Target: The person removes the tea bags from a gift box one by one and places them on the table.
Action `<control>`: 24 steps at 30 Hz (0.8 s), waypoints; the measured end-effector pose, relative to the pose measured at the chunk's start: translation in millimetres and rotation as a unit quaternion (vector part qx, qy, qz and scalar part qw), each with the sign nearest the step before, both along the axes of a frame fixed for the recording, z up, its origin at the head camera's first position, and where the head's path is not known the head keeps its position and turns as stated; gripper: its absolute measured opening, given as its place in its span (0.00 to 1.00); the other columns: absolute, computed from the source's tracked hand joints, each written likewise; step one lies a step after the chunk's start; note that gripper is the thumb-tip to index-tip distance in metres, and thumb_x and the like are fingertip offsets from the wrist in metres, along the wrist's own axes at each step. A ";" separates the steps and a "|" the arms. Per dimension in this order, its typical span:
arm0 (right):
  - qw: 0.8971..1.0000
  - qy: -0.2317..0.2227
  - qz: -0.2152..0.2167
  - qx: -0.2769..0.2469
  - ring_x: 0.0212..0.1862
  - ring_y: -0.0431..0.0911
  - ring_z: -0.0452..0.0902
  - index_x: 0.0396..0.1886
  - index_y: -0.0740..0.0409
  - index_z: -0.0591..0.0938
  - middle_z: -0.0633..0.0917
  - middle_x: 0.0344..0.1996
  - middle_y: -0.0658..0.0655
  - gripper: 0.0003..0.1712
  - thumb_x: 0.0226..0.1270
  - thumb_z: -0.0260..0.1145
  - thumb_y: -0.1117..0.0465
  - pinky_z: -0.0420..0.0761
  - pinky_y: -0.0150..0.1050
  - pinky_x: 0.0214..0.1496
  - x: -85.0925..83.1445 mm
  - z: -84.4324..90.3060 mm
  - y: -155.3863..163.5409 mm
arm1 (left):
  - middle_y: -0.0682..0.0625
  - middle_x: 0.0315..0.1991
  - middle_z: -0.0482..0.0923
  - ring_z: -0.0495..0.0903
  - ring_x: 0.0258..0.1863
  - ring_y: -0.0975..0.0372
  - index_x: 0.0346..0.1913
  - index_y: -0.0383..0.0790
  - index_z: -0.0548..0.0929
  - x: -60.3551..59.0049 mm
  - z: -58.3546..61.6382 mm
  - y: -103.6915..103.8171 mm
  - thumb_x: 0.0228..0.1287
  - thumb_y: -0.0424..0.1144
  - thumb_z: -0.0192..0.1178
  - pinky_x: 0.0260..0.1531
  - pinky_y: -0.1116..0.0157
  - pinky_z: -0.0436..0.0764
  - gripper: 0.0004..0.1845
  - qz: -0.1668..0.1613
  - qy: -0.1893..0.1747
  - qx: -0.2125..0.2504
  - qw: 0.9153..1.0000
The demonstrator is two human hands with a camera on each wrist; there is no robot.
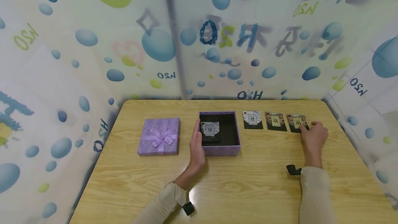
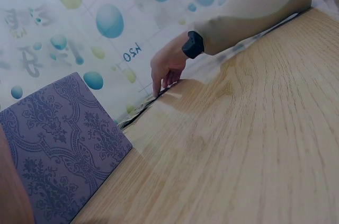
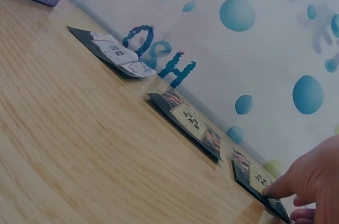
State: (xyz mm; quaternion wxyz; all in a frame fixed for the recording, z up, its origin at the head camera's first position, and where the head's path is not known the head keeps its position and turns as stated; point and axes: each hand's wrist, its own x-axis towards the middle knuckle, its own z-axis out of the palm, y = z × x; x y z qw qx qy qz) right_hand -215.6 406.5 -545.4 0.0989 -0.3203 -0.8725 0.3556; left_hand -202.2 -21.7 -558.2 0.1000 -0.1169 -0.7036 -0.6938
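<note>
Right now my right hand point(image 1: 314, 134) sits at the far right of the light wooden table point(image 1: 248, 189), fingers curled down w/ the fingertips point(image 3: 273, 191) pressing on the dark packet with a yellow label point(image 1: 297, 122), the rightmost of three lying flat in a row near the back edge. It's touching, not lifted; I can't tell if the thumb is under the edge. Just left of it lies a second dark packet with a yellow label point(image 1: 275, 121), then a dark packet with a white-grey label point(image 1: 252, 119), each apart from the next.

My left hand point(image 1: 196, 146) is flat, fingers straight & together, laid against the left outer wall of the open lilac patterned square box point(image 1: 222, 149), mid-table. Inside, on the black lining, lies one more grey-labelled packet point(image 1: 210, 129), near the left wall.

Left of the box, well apart from it, the lilac square lid with a ribbon bow point(image 1: 159, 136) sits flat on the table. Both arms wear beige sleeves w/ black wrist units. Backdrop is a white sheet with blue & green bubbles point(image 1: 93, 44) on all sides.
</note>
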 end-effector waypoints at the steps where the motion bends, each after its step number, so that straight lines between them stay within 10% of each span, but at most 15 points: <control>1: 1.000 0.001 0.000 0.000 0.66 0.77 0.60 0.73 0.79 0.65 0.71 0.59 0.82 0.36 0.79 0.59 0.55 0.63 0.68 0.67 -0.1 -0.1 0.1 | 0.43 0.85 0.49 0.46 0.83 0.59 0.85 0.40 0.51 0.3 0.1 -0.1 0.88 0.42 0.30 0.79 0.67 0.47 0.28 0.000 -0.001 0.001 1.000; 9: 1.000 0.008 0.008 -0.004 0.65 0.74 0.61 0.74 0.76 0.65 0.71 0.61 0.81 0.35 0.79 0.57 0.55 0.65 0.67 0.64 -1.1 3.5 -2.1 | 0.49 0.84 0.50 0.47 0.83 0.59 0.85 0.44 0.52 0.7 0.6 -0.5 0.88 0.42 0.30 0.80 0.64 0.47 0.28 0.004 -0.005 0.002 1.000; 14: 0.996 0.092 0.005 0.019 0.57 0.70 0.70 0.63 0.76 0.76 0.77 0.54 0.78 0.25 0.79 0.54 0.60 0.69 0.62 0.58 -4.9 7.4 -10.0 | 0.49 0.84 0.51 0.47 0.83 0.59 0.85 0.42 0.53 -0.6 -0.1 0.0 0.88 0.40 0.30 0.80 0.64 0.47 0.28 0.004 -0.002 0.005 1.000; 24: 0.983 0.146 0.107 -0.018 0.35 0.26 0.70 0.57 0.71 0.82 0.83 0.43 0.60 0.20 0.79 0.59 0.58 0.72 0.22 0.34 -11.8 44.8 -48.5 | 0.48 0.84 0.51 0.48 0.83 0.60 0.85 0.43 0.53 -1.4 0.0 -1.4 0.88 0.39 0.32 0.79 0.67 0.48 0.28 0.006 -0.003 0.002 1.000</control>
